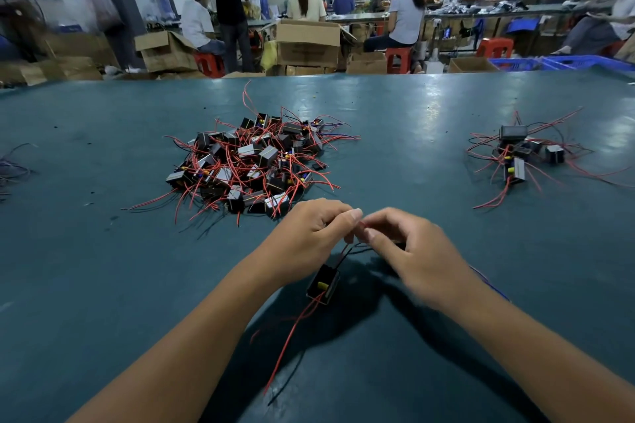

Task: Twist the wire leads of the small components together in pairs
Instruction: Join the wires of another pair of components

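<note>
Closest in, a small black component [323,284] with a yellow mark on its side hangs just beneath the two hands, above the dark green table [103,285]; red and black leads [292,330] trail from its lower end toward the near edge, and thinner leads run up from its top into the fingers. The left hand [309,237] has thumb and forefinger pinched on those upper wire ends; the right hand [409,251], slightly blurred, has its fingers curled in and pinches the same wires, fingertips of both hands almost touching. Farther out, left of centre, lies a big heap of like components [251,161], black blocks tangled in red wire; a smaller cluster [522,154] sits well apart on the right; beyond the table, cardboard boxes [305,45] and seated workers [405,17].
</note>
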A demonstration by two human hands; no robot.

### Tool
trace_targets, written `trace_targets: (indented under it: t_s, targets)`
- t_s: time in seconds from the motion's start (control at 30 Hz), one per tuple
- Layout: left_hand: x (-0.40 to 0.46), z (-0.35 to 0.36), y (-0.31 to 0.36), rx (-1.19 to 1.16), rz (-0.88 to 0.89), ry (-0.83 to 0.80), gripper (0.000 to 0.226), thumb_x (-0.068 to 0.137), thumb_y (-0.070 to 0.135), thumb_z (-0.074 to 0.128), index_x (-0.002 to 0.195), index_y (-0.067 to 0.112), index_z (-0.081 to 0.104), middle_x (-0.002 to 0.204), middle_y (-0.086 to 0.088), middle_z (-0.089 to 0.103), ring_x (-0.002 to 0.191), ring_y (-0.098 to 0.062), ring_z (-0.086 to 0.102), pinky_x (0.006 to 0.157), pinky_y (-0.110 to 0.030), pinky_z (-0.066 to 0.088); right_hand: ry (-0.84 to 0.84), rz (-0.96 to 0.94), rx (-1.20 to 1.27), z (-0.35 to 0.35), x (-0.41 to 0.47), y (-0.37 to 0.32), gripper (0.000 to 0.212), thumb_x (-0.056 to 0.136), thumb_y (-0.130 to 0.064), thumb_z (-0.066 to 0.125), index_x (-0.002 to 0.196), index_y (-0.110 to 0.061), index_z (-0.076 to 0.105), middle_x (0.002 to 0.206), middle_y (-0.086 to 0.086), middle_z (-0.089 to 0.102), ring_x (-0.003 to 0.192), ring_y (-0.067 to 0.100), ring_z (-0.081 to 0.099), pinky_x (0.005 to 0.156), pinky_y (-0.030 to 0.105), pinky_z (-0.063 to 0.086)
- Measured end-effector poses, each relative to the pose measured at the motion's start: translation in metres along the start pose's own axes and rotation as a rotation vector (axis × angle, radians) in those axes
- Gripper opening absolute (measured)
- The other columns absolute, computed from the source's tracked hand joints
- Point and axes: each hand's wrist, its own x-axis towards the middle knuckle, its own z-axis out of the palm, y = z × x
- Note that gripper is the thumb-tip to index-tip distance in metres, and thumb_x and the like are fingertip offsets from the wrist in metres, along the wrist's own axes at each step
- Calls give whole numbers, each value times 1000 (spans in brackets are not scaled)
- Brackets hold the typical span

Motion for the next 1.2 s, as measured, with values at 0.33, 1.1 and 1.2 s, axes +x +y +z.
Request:
trace_targets:
  t_s: [0.33, 1.1, 1.2]
  targets:
    - [0, -3, -2, 2, 23, 8, 23, 98, 32, 61, 86, 15, 72, 79, -6, 68, 77, -22, 62, 74, -41, 48, 57, -87, -84, -6, -9, 5, 9, 92, -23, 66, 86, -30, 66, 73, -13, 67, 69, 3, 61, 64, 14, 44]
    - [0, -2, -3, -65, 90, 1, 16, 98, 24, 62, 84, 17, 67, 70, 17, 56, 65, 2, 49, 65, -10, 37, 101, -138, 134, -1, -6, 17, 5, 89, -30, 65, 85, -28, 64, 64, -10, 57, 57, 12, 48, 56, 24, 41]
    - [0, 0, -1, -60, 92, -3, 19, 99, 26, 60, 83, 17, 66, 70, 16, 56, 65, 2, 48, 64, -11, 37, 109, -141, 157, 0, -5, 16, 7, 89, -31, 64, 84, -26, 64, 63, -7, 54, 58, 8, 45, 56, 25, 40]
